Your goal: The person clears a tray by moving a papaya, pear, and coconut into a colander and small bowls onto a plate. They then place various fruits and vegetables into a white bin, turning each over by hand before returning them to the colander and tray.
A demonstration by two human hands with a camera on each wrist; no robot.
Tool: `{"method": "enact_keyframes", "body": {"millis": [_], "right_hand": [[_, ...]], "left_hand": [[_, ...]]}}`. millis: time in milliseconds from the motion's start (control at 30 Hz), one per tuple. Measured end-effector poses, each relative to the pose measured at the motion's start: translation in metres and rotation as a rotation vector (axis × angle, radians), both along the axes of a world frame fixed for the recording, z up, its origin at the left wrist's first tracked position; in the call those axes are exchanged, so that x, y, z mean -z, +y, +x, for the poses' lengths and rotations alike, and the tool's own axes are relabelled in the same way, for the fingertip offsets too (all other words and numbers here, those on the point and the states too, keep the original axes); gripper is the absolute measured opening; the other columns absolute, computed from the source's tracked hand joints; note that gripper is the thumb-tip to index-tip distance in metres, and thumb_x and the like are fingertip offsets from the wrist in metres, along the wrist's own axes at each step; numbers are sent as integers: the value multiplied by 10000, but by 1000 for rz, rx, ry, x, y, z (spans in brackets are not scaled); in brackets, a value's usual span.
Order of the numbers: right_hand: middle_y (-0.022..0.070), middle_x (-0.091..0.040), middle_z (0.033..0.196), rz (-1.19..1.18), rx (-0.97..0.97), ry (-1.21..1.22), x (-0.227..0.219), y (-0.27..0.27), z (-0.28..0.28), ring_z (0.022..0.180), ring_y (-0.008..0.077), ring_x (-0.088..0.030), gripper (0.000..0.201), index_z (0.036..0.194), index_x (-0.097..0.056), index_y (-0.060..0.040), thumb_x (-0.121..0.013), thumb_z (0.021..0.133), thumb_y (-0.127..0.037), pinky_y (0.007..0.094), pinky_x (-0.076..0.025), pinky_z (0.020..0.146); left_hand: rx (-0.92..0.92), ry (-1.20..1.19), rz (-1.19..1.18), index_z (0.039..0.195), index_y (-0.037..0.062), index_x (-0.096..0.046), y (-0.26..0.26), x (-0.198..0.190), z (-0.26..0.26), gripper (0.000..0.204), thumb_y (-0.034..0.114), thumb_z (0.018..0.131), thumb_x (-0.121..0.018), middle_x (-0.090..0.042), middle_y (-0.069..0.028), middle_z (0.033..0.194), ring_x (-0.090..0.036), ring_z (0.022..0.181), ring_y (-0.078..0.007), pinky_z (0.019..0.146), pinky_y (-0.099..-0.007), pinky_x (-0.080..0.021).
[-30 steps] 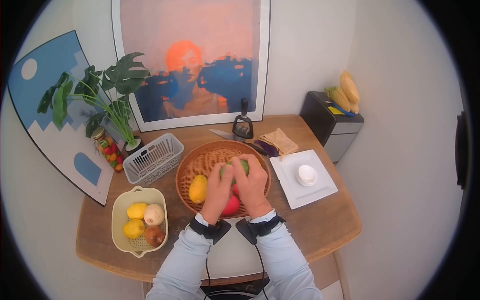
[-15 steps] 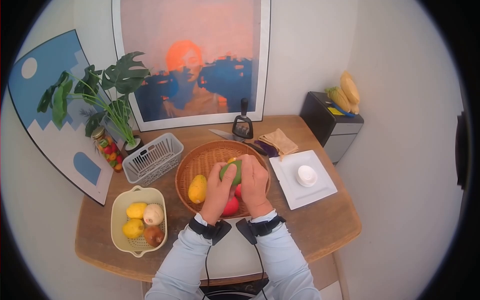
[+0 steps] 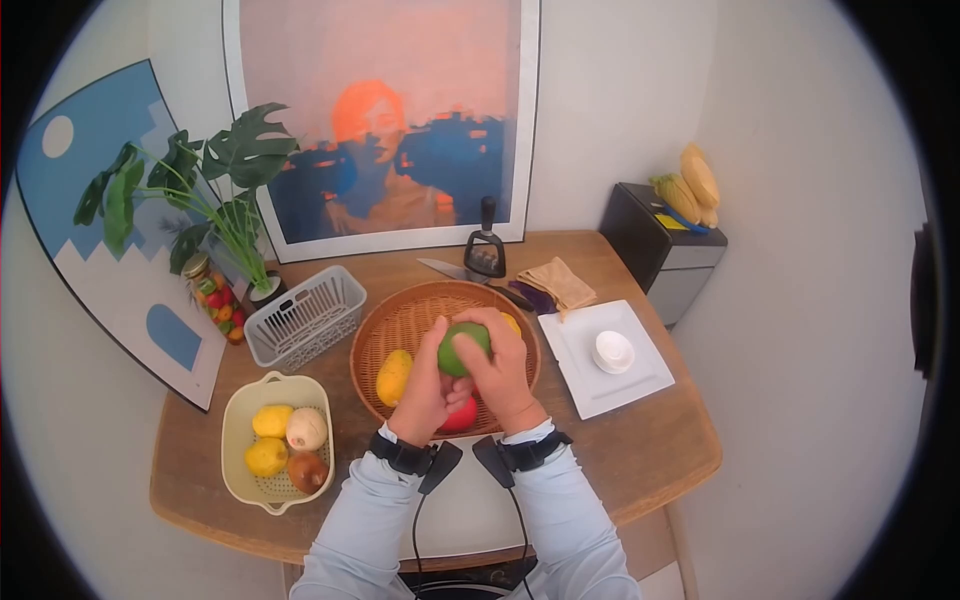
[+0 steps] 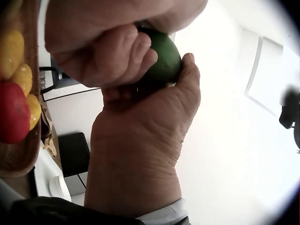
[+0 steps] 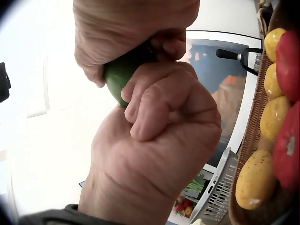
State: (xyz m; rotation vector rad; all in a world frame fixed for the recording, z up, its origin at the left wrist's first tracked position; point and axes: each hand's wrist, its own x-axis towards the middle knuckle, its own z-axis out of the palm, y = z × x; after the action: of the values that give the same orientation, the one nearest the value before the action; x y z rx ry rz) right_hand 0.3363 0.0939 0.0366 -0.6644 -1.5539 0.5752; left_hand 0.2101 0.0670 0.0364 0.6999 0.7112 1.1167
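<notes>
Above the round wicker basket (image 3: 372,335), both hands grip one smooth, oval green fruit (image 3: 464,348). My left hand (image 3: 421,392) holds it from the left side, its curled fingers showing in the right wrist view against the fruit's lower part. From the right, my right hand (image 3: 505,378) wraps round it with the thumb laid across its near face. Below the hands, the basket holds a speckled yellow fruit (image 3: 395,378), red fruits (image 5: 287,145) and several smaller yellow fruits (image 5: 274,117). The hands hide part of the green fruit and the basket's middle.
A cream basket (image 3: 232,440) with yellow fruits, a turnip-like root and an onion stands left. Behind it are a grey basket (image 3: 300,320) and a jar (image 3: 215,300). A knife (image 3: 447,268) lies behind the wicker basket. Right is a white square plate (image 3: 590,390) bearing small bowls.
The right hand has shifted its hold, its thumb now across the fruit. The left thumb has moved off the fruit's face to its left side, so more green shows. The baskets stay put.
</notes>
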Motion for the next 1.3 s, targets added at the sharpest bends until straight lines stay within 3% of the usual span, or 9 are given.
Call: {"method": "enact_keyframes", "body": {"millis": [33,233,433,633,833,1033,1133,1233,1300], "right_hand": [[164,-653,936,122,32,-70,0,0,-2,815,287,-649,283,1027,-632,16,-676,914,-240,349,-512,732],[163,-653,947,-247,171,19,8,2,-5,810,296,-666,313,1030,-637,7,-732,866,-243,356,-523,718],[127,-668,879,172,179,-112,-4,-4,-8,763,251,-655,271,1042,-645,-7,-719,874,-205,332,-515,707],[136,-658,901,-175,223,9,8,2,-5,807,249,-649,293,1062,-641,-10,-728,866,-210,317,-512,728],[118,-668,913,221,125,-112,-6,-2,-3,758,213,-642,225,1032,-647,8,-652,927,-191,311,-511,702],[133,-657,941,-124,170,42,5,-2,-6,796,280,-657,260,1022,-638,7,-695,893,-211,335,-517,720],[137,-658,947,-150,86,23,8,6,4,800,287,-661,260,1026,-639,5,-689,897,-215,338,-518,717],[143,-656,918,164,116,-61,0,3,-1,791,285,-661,258,1014,-640,12,-662,923,-228,341,-517,710],[148,-656,909,143,123,-95,-8,-6,-3,786,289,-660,250,1012,-646,12,-657,922,-220,341,-517,710]], "left_hand": [[44,-11,-11,881,163,-583,-1,0,-2,538,668,962,-416,-494,40,633,-393,462,-66,397,-208,-251],[-334,366,348,913,145,-564,5,14,18,465,566,1021,-397,-483,37,639,-390,456,-56,384,-199,-251],[114,-71,16,985,168,-589,7,14,-12,533,667,975,-399,-510,55,690,-363,477,-56,431,-202,-270],[-226,253,271,966,181,-588,3,15,19,560,716,943,-421,-492,66,677,-371,493,-48,425,-193,-257],[215,-122,-18,975,178,-589,5,7,-13,548,702,950,-430,-499,69,700,-405,537,-42,447,-195,-278],[-106,45,163,954,182,-585,3,11,15,566,730,925,-446,-484,66,692,-384,511,-47,411,-190,-219],[19,-1,-4,957,176,-584,4,5,6,581,738,923,-440,-467,68,675,-369,500,-50,415,-186,-220],[189,-132,-58,956,178,-585,4,6,-6,567,724,939,-429,-427,73,647,-324,475,-52,413,-185,-217],[168,-164,-55,940,185,-583,4,6,-5,559,722,941,-426,-394,76,626,-292,458,-50,404,-188,-204]]}}
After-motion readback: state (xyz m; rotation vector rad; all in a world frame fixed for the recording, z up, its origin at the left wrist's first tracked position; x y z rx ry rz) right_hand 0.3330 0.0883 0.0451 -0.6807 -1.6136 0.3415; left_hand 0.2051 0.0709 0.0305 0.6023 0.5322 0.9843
